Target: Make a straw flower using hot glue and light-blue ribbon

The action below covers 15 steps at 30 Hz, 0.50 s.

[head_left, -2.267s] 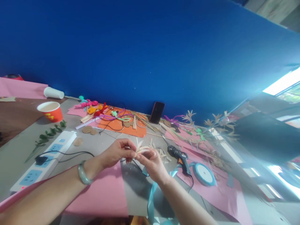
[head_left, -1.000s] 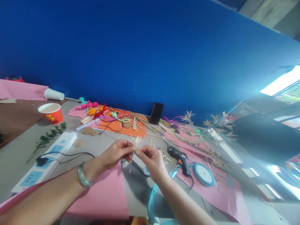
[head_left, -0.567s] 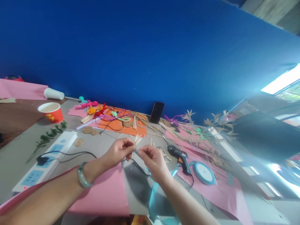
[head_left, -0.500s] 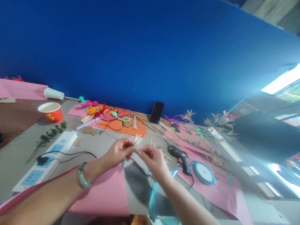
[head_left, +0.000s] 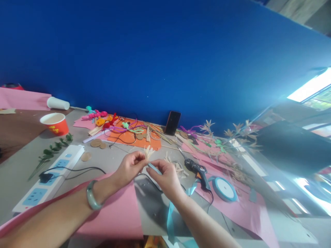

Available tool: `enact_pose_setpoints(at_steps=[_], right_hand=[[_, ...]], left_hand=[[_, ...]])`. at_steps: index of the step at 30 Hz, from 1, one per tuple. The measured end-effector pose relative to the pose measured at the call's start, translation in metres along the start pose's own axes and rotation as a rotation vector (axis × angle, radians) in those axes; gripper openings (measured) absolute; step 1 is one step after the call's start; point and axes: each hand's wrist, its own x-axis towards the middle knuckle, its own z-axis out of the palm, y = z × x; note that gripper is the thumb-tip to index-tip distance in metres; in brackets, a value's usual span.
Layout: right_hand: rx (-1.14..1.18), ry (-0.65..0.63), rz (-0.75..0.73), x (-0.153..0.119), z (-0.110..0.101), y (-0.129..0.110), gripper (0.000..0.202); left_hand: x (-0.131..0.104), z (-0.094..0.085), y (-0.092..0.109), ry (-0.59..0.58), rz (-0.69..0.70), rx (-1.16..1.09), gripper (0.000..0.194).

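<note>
My left hand point(head_left: 133, 166), with a jade-coloured bangle on the wrist, is closed in a pinch on a small cream flower of thin strips point(head_left: 148, 151). Its petals fan upward above my fingertips. Close beside it, my right hand point(head_left: 165, 175) pinches a light-blue ribbon point(head_left: 155, 168) against the flower's base. The ribbon's loose length trails below my right wrist. To the right lies a ribbon spool point(head_left: 224, 189), flat on pink paper. A black glue gun point(head_left: 198, 172) rests between the spool and my right hand. The flower's lower end is hidden by my fingers.
A power strip point(head_left: 50, 182) with a black plug lies at left, near a leafy sprig point(head_left: 54, 150) and a red paper cup point(head_left: 54, 124). A phone point(head_left: 173, 123) leans against the blue wall. Orange paper point(head_left: 124, 137), pipe cleaners and dried stems lie along the back.
My right hand has turned slightly, and more of the blue ribbon shows between its fingers. My left hand keeps its pinch on the flower. The view has shifted a little.
</note>
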Motion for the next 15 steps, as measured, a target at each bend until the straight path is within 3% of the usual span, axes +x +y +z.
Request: enact_pose_setpoints(at_steps=[5, 15], right_hand=[[-0.019, 0.047, -0.029, -0.0018, 0.006, 0.0014, 0.011], [-0.004, 0.017, -0.062, 0.0006, 0.0051, 0.0067, 0.019]], left_hand=[[-0.0025, 0.003, -0.0032, 0.082, 0.009, -0.015, 0.028], [-0.0037, 0.0046, -0.0046, 0.036, -0.042, -0.237, 0.029]])
